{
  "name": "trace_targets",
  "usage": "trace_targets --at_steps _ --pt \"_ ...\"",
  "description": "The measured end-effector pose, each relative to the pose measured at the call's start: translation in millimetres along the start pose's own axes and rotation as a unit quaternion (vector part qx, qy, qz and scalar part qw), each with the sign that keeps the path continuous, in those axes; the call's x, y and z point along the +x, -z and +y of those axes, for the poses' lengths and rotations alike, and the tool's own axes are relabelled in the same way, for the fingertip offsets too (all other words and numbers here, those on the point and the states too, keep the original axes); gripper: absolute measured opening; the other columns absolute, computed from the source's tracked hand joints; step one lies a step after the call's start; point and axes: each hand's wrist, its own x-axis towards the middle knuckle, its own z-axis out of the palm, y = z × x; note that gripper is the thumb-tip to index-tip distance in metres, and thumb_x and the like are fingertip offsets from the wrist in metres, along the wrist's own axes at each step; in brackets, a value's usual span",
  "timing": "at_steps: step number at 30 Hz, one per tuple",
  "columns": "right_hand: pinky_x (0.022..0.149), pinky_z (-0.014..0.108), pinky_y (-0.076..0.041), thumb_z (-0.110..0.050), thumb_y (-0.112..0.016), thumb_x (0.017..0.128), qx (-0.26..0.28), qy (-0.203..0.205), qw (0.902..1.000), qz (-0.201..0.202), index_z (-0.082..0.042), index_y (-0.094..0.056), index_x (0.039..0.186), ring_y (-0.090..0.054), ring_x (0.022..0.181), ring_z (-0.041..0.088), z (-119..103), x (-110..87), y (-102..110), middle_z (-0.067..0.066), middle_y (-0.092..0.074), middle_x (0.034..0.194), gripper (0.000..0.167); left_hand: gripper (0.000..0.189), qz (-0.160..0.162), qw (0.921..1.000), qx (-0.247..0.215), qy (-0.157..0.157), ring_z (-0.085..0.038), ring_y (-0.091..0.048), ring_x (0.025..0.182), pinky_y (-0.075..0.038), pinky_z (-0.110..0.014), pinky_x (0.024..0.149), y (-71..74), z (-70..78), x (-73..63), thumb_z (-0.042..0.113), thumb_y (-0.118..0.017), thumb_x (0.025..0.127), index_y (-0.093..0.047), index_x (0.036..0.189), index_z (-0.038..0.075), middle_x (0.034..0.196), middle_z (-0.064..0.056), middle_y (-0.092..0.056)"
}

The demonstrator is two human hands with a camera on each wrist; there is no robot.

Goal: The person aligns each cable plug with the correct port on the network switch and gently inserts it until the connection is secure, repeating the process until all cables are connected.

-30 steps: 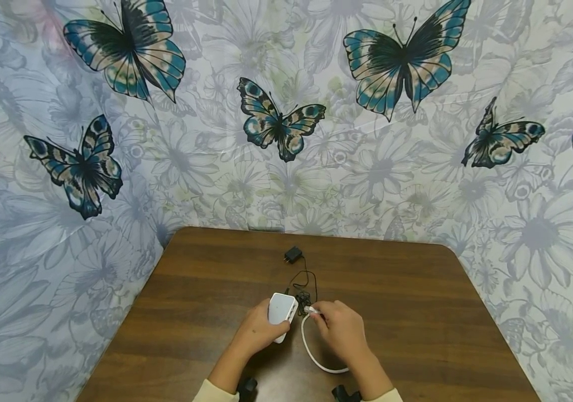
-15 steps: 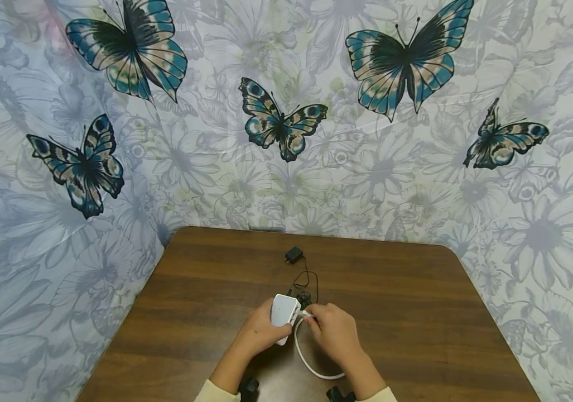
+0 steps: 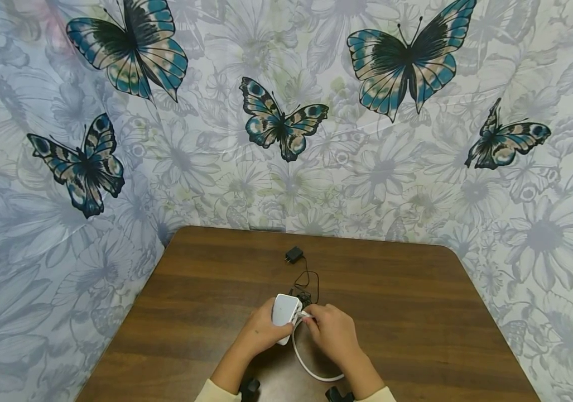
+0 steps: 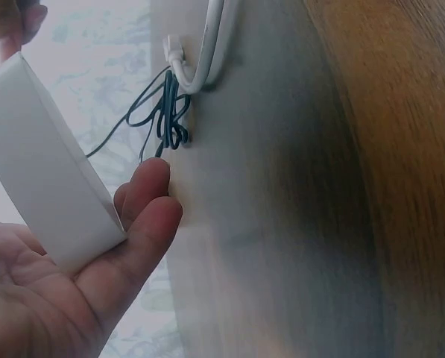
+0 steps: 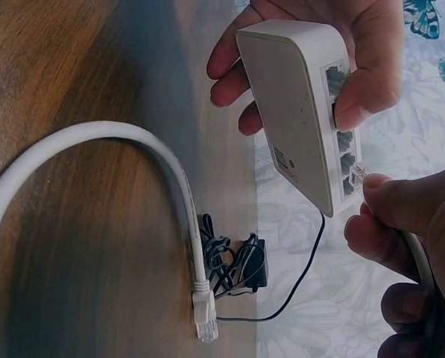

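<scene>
My left hand (image 3: 261, 333) holds a small white network switch (image 3: 284, 310) above the table, thumb on its port side. A row of ports shows along that side in the right wrist view, partly hidden by the left thumb (image 5: 365, 104). My right hand (image 3: 335, 333) pinches a clear-tipped Ethernet plug (image 5: 359, 176) right at one end port. Whether the plug is seated fully cannot be told. The white Ethernet cable (image 5: 95, 131) loops below, its other plug (image 5: 205, 313) hanging free in the right wrist view. A thin black cord (image 5: 300, 276) runs from the switch.
A black power adapter (image 3: 294, 255) lies on the brown wooden table (image 3: 216, 279) toward the back. Its bundled cord (image 5: 221, 257) sits just behind the switch. Butterfly-patterned cloth (image 3: 286, 190) hangs beyond the table's far edge.
My right hand has moved left with the Ethernet plug, from beside the switch up to its port side. The left hand and switch have shifted slightly right.
</scene>
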Motion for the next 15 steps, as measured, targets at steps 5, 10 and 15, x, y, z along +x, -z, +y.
trace_targets --at_steps 5,10,15 --pt "0.045 0.023 -0.032 -0.035 -0.081 0.081 -0.005 -0.004 1.0000 -0.007 -0.027 -0.073 0.089 -0.044 0.056 0.003 0.8 -0.6 -1.2 -0.014 -0.052 0.063 0.014 0.065 -0.005 1.0000 -0.004 0.001 -0.016 -0.061 0.081 -0.052 -0.034 0.065 -0.1 -0.5 -0.4 0.032 -0.078 0.076 -0.055 0.130 0.004 0.096 -0.005 -0.066" --pt "0.045 0.023 -0.032 -0.035 -0.081 0.082 -0.008 -0.010 0.9998 -0.017 -0.026 -0.073 0.090 -0.044 0.056 0.003 1.5 -1.2 -1.7 -0.014 -0.052 0.063 0.014 0.065 -0.008 0.9999 -0.007 0.001 -0.017 -0.060 0.083 -0.052 -0.035 0.067 0.9 0.5 -1.1 0.032 -0.077 0.077 -0.054 0.131 0.004 0.097 -0.005 -0.066" --pt "0.045 0.023 -0.033 -0.033 -0.081 0.081 -0.004 -0.017 0.9997 -0.019 -0.025 -0.074 0.090 -0.045 0.056 0.004 2.2 -0.4 -3.1 -0.013 -0.056 0.064 0.015 0.066 -0.010 0.9999 -0.008 -0.003 -0.017 -0.060 0.084 -0.052 -0.035 0.068 1.8 1.1 -1.0 0.032 -0.077 0.077 -0.054 0.133 0.004 0.100 -0.006 -0.066"
